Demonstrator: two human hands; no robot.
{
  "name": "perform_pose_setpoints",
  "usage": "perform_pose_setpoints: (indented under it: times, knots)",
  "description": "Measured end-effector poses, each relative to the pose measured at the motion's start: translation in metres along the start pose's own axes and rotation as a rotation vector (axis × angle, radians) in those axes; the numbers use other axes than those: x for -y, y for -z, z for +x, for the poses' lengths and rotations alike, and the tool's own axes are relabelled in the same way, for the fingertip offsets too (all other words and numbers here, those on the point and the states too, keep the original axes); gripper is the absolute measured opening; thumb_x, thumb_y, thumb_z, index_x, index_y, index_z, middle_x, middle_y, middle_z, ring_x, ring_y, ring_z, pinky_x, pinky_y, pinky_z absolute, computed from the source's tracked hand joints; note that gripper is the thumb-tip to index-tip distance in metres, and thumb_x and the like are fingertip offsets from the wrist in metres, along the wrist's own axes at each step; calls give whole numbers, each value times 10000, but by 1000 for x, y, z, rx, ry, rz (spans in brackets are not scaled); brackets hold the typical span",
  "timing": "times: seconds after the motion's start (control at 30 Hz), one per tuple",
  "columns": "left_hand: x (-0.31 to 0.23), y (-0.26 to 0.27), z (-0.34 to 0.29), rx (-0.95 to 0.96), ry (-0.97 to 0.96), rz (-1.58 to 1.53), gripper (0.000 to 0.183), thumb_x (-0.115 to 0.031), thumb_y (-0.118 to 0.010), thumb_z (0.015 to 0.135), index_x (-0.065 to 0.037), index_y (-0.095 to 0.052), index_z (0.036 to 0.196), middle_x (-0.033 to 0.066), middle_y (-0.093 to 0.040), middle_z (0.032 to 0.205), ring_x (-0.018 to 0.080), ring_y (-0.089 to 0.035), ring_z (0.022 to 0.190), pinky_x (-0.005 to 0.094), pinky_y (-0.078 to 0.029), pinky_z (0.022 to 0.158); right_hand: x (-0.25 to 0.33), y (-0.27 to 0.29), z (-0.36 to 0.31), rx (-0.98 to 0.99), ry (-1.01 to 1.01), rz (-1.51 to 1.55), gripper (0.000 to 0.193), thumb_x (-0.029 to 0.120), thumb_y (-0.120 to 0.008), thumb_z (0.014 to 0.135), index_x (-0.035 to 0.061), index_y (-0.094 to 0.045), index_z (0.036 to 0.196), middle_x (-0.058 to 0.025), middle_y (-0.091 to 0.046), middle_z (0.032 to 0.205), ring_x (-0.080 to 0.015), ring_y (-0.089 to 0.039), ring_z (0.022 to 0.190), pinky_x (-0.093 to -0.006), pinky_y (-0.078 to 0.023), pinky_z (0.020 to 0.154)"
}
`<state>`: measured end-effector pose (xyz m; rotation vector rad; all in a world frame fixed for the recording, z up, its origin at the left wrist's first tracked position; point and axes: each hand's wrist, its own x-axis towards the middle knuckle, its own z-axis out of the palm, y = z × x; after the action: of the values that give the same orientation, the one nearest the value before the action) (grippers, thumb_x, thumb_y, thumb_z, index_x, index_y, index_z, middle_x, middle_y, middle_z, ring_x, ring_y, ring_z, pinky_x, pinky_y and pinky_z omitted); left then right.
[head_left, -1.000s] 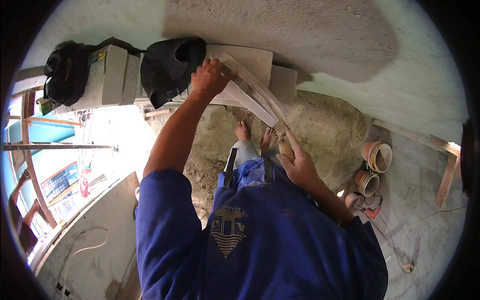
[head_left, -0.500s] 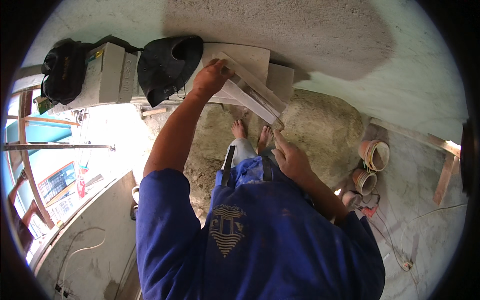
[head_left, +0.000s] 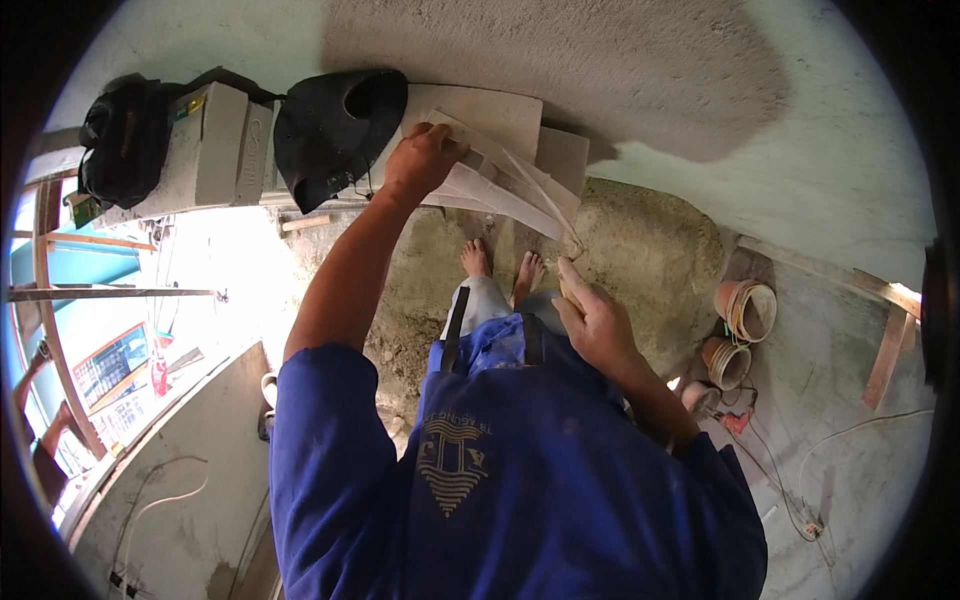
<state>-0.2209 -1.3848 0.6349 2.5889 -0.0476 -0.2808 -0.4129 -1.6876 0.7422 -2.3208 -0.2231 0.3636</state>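
Note:
My left hand [head_left: 425, 160] is closed on the upper end of a long, pale channel-like piece [head_left: 505, 205] with straight edges, slanting down to the right. What it is made of I cannot tell. My right hand [head_left: 598, 318] is wrapped round the handle of a trowel [head_left: 541, 188]. Its narrow blade points up and left, along the right side of the pale piece. Whether the blade touches it is unclear. Behind the pale piece lie large light-coloured slabs [head_left: 490, 103], against the wall.
A black hat [head_left: 335, 130] rests left of the slabs, beside a pale carton [head_left: 215, 145] and a black bag [head_left: 130, 140]. Buckets [head_left: 748, 310] and a red item with cords [head_left: 736, 423] are at the right. My bare feet [head_left: 527, 275] stand on rough ground.
The trowel blade has shifted up and to the right, from inside the pale piece to its right side. My right hand has moved slightly right; my left hand keeps its hold.

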Motion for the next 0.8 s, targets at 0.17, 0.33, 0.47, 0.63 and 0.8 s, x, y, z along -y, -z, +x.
perform_pose_setpoints:
  times: [0.17, 0.33, 0.47, 0.63, 0.8]
  knots:
    - [3, 2, 7, -10, -33, 7, 488, -449, -706, 934, -97, -687, 1270, 171, -652, 1299, 361, -672, 1153, 424, -535, 985, -5, -6, 15, 181, -109, -147, 586, 203, -688, 949, 122, -525, 1506, -268, -718, 1014, -460, -702, 906, -501, -559, 777]
    - [-8, 5, 4, -59, -134, 126, 408, -357, -722, 931, -75, -708, 1225, 161, -660, 1314, 350, -595, 1279, 462, -487, 1059, -7, 2, 11, 20, 3, 24, 637, 187, -691, 946, 74, -464, 1530, -282, -716, 1041, -455, -710, 935, -493, -569, 795]
    - [8, -5, 12, -155, -555, 109, 394, -302, -746, 911, -57, -709, 1218, 155, -671, 1289, 349, -576, 1293, 481, -458, 1086, -5, 17, 18, -79, -68, 53, 711, 199, -699, 941, 28, -387, 1557, -304, -710, 1003, -457, -712, 944, -476, -569, 804]
    - [-2, 7, -1, 82, -575, 146, 325, -277, -745, 904, -51, -717, 1136, 170, -710, 1135, 362, -657, 1137, 483, -515, 994, -16, 27, 17, 16, -321, 79, 763, 214, -701, 936, 5, -338, 1573, -313, -706, 1009, -452, -719, 948, -440, -562, 804]
    - [-10, 6, -65, 253, -295, 81, 318, -375, -734, 923, -85, -658, 1029, 175, -733, 955, 386, -717, 925, 475, -575, 814, -36, 27, 8, -3, -221, 152, 755, 193, -707, 922, 20, -373, 1576, -214, -682, 916, -240, -649, 773, -371, -532, 739]
